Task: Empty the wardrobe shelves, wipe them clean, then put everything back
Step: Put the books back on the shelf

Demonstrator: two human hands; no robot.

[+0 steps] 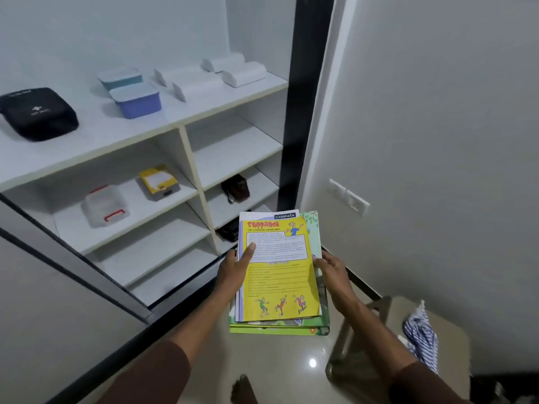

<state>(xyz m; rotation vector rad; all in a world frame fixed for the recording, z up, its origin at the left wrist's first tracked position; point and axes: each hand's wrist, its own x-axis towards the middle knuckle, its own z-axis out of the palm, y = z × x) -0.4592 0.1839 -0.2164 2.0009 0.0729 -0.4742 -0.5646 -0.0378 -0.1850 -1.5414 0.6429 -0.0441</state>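
Observation:
I hold a stack of books in front of the open white wardrobe, a yellow comic page on top and green covers beneath. My left hand grips its left edge, thumb lying on the yellow cover. My right hand grips the right edge with fingers curled around it. The top shelf carries a black pouch, two lidded tubs and several white boxes. A clear box with red clips and a yellow box sit on a lower left shelf.
A dark bag and another dark item sit on the right lower shelves. A brown plastic stool stands at my right with a striped blue-white cloth on it. A wall socket is on the right wall. Glossy tile floor lies below.

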